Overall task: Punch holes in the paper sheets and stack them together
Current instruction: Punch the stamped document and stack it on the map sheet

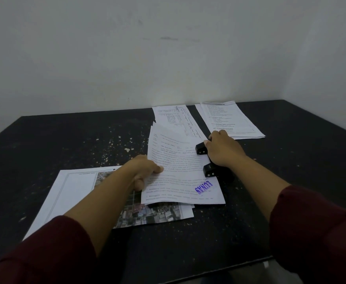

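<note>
Pressing punch [213, 165], R hand [223, 150]; sheet [180, 167] seemingly inserted.

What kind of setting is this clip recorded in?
Probably a plain office or home desk in a room corner. A dark, paint-flecked tabletop meets bare whitish walls, carrying printed white paper sheets, a second paper stack and a black two-hole punch under the right hand.
</note>
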